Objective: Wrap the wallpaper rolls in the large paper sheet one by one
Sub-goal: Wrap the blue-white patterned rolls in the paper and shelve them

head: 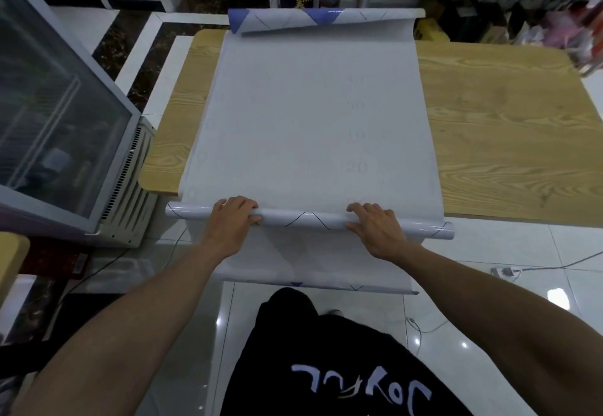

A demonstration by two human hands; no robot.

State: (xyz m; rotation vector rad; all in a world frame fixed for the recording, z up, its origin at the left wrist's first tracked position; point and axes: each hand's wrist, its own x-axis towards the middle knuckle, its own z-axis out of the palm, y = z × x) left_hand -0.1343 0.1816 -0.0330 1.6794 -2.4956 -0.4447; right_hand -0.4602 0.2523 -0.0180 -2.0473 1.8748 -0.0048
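A large white paper sheet (310,115) lies spread across the wooden table (505,141), with faint numbers printed on it. Its far end curls up, showing a blue diamond pattern (319,17). Its near end hangs over the table's front edge. A white wallpaper roll (303,218) with thin dark lines lies across the sheet at that front edge. My left hand (233,219) grips the roll left of its middle, fingers curled over its top. My right hand (375,223) grips it to the right in the same way.
A glass-fronted cabinet (58,115) stands close to the table's left side. Shelves and boxes (456,20) fill the back right. Cables and a power strip (504,271) lie on the tiled floor at the right.
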